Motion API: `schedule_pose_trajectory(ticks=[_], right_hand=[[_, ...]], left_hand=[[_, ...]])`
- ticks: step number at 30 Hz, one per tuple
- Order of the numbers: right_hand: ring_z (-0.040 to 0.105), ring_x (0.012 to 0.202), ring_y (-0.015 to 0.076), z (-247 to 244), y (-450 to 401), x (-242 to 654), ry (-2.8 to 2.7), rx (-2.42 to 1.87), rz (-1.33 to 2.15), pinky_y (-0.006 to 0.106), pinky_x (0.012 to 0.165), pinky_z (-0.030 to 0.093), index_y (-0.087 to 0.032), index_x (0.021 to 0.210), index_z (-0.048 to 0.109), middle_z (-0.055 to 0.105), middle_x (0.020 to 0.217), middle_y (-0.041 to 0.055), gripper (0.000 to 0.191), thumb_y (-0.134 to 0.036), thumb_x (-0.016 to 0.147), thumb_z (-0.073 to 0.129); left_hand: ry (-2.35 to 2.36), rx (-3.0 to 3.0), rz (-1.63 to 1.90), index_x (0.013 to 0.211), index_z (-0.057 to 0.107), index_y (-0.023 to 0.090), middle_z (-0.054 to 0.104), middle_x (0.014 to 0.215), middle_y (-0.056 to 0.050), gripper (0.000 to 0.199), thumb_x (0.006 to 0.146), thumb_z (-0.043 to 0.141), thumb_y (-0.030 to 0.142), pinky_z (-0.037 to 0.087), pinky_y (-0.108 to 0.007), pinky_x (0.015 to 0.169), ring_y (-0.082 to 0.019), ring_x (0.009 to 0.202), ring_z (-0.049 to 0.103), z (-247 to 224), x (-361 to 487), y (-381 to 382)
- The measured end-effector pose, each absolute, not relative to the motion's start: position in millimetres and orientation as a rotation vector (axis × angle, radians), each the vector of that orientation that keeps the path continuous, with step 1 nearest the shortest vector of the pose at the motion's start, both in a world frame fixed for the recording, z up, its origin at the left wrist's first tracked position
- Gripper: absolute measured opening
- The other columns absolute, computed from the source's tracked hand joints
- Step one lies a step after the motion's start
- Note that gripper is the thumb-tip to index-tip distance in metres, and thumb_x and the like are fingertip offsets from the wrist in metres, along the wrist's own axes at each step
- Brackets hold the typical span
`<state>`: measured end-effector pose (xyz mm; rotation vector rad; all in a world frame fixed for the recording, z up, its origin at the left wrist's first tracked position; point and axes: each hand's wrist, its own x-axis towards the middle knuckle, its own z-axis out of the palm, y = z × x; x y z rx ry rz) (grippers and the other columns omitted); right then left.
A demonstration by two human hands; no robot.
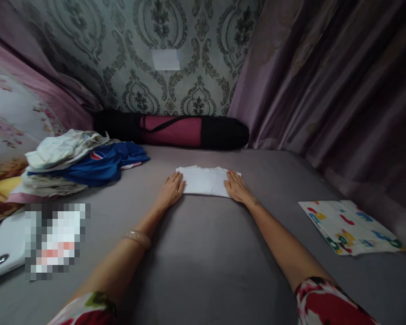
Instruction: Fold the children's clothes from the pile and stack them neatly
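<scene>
A white folded cloth (205, 181), perhaps a garment, lies flat on the grey sheet (206, 253) in front of me. My left hand (173, 187) rests at its left end, fingers stretched out and pointing away from me. At the opposite end my right hand (236, 185) lies flat, its fingers over the right edge of the cloth. Both palms face down and neither hand grips anything. The far edge of the cloth looks slightly uneven.
Crumpled clothes (71, 158), among them a blue garment (118, 158), are heaped at left. Nearer are a white device (10, 243) and a pixelated object (59, 239). A colourful patterned folded cloth (352, 225) lies right. A long black and maroon bag (176, 131) lies along the wall.
</scene>
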<state>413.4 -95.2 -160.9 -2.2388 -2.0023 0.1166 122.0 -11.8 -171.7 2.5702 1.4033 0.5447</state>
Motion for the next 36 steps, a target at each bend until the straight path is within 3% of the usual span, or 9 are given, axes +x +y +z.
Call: schedule_pose_trajectory(ticks=[6, 14, 22, 27, 36], right_hand=[[0.021, 0.146, 0.0272, -137.3, -82.6, 389.4, -1.963, -2.275, 0.089, 0.046, 0.119, 0.012, -0.004, 0.148, 0.035, 0.030, 0.156, 0.0165, 0.059, -0.035, 0.100, 0.021], [0.018, 0.148, 0.0226, -151.9, -76.2, 354.2, -2.019, -2.140, 0.137, 0.041, 0.120, 0.013, -0.006, 0.151, 0.029, 0.026, 0.158, 0.0124, 0.060, -0.036, 0.101, 0.020], [0.021, 0.147, 0.0251, -139.7, -67.9, 348.9, -2.014, -2.217, 0.191, 0.043, 0.118, 0.017, -0.006, 0.150, 0.033, 0.028, 0.157, 0.0147, 0.058, -0.033, 0.100, 0.022], [0.020, 0.147, 0.0246, -138.8, -59.3, 321.4, -2.081, -2.055, 0.049, 0.042, 0.119, 0.012, -0.006, 0.149, 0.035, 0.029, 0.157, 0.0143, 0.057, -0.034, 0.100, 0.025], [0.024, 0.146, 0.0243, -144.7, -57.2, 313.1, -2.074, -2.117, 0.108, 0.040, 0.119, 0.012, -0.003, 0.149, 0.033, 0.031, 0.156, 0.0145, 0.059, -0.034, 0.100, 0.028]], left_hand=[[1.351, 2.631, 0.682, 0.135, 0.051, 0.012, 0.047, 0.147, -0.015, 0.048, 0.099, 0.030, 0.035, 0.030, -0.044, 0.116, -0.025, 0.141, 0.036, -170.7, 121.7, -15.1], [1.300, 2.643, 0.615, 0.135, 0.051, 0.014, 0.047, 0.147, -0.014, 0.045, 0.099, 0.031, 0.033, 0.031, -0.045, 0.116, -0.024, 0.139, 0.040, -171.5, 119.0, -16.6], [1.298, 2.633, 0.670, 0.131, 0.053, 0.016, 0.051, 0.144, -0.013, 0.041, 0.098, 0.033, 0.029, 0.034, -0.043, 0.114, -0.023, 0.138, 0.041, -173.7, 119.9, -13.4], [1.300, 2.639, 0.662, 0.130, 0.053, 0.013, 0.051, 0.143, -0.015, 0.042, 0.098, 0.032, 0.030, 0.033, -0.042, 0.115, -0.024, 0.138, 0.041, -171.7, 119.6, -13.8], [1.318, 2.640, 0.696, 0.128, 0.054, 0.015, 0.053, 0.141, -0.013, 0.039, 0.097, 0.034, 0.026, 0.035, -0.042, 0.115, -0.023, 0.136, 0.043, -173.1, 119.1, -12.1]])
